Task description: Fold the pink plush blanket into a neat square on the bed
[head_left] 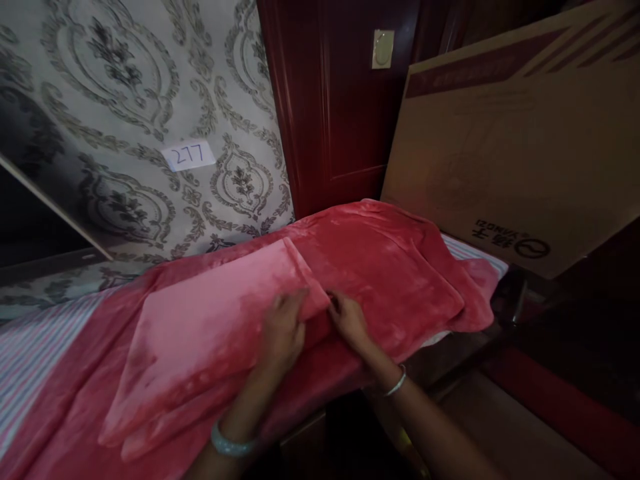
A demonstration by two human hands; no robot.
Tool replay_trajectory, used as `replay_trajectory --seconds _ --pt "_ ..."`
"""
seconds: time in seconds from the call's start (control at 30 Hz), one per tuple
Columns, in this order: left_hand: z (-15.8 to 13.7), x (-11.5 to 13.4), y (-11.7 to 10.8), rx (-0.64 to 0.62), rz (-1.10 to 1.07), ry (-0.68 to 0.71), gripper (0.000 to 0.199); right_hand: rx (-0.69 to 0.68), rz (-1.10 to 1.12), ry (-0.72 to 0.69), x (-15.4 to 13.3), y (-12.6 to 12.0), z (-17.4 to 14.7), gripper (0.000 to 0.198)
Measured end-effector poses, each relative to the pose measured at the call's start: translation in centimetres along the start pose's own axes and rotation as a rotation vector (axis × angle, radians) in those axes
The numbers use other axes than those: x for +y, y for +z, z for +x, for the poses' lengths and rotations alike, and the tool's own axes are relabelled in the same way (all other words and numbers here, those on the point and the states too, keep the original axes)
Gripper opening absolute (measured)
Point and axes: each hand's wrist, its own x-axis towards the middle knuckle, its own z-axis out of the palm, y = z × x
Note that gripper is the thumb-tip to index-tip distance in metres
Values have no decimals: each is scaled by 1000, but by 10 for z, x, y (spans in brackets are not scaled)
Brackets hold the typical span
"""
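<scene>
A plush pink blanket [210, 300], folded into a thick rectangle at its left part, lies over a larger spread of red-pink plush [370, 260]. My left hand [284, 330] is on top of the folded part near its right end, fingers curled against the fabric and slightly blurred. At the front right corner of that fold, my right hand [349, 321] pinches the blanket's edge between thumb and fingers. The two hands are close together, with the corner of the fabric between them. My palms and the underside of the fold are hidden.
Striped cloth [45, 360] shows under the blanket at the left. A large cardboard box [500, 147] leans at the right, beside a dark red door panel [350, 113]. Patterned wallpaper [200, 80] carries a paper label [189, 155] reading 277. A dark screen [35, 213] stands at left.
</scene>
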Motion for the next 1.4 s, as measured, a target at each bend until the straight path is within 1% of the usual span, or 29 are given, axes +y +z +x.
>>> replay_trajectory --seconds 0.03,0.1,0.17,0.27,0.37,0.43,0.47,0.5,0.57,0.6,0.67,0.73,0.77,0.83,0.9,0.97,1.03,1.1,1.3,1.4 --pt "-4 5 7 -71 134 52 58 4 11 12 2 1 0 47" --pt "-11 16 18 -179 372 97 59 6 38 38 6 3 0 47" --pt "-15 25 24 -242 497 94 59 9 67 55 8 3 0 43" --pt "-17 32 23 -294 489 66 60 52 115 51 7 -1 0 36" --pt "-20 34 12 -290 358 48 59 168 123 -6 -1 -8 -5 39" --pt "-26 30 -2 -260 227 81 56 244 75 -101 -12 -15 -12 44" --pt "-30 26 -13 -234 174 100 54 260 38 -158 -19 -19 -15 46" --pt "-34 20 -26 -204 142 110 52 252 -4 -215 -27 -22 -18 47" --pt "-42 3 -57 -128 157 72 48 185 -85 -321 -45 -25 -20 48" --pt "-45 -8 -75 -93 198 22 48 138 -122 -369 -54 -24 -18 49" --pt "-52 -30 -107 -27 314 -127 49 49 -193 -439 -69 -19 -12 53" --pt "-61 -50 -127 -10 431 -278 54 -24 -269 -462 -74 -8 -4 58" --pt "-65 -57 -132 -26 476 -338 56 -59 -311 -455 -73 -2 0 61" --pt "-77 -67 -130 -100 526 -429 59 -134 -397 -406 -61 10 3 66" --pt "-89 -70 -118 -183 533 -487 59 -201 -465 -326 -40 17 0 68" --pt "-99 -72 -104 -227 533 -510 59 -228 -496 -247 -19 19 -5 67" --pt "-106 -72 -96 -227 538 -504 60 -224 -497 -211 -3 18 -11 67" --pt "-109 -73 -94 -216 535 -493 60 -216 -483 -222 6 16 -14 67" --pt "-113 -76 -97 -149 528 -467 58 -185 -420 -229 16 19 -13 68" --pt "-115 -77 -96 -127 524 -444 57 -218 -372 -237 24 17 -11 68"
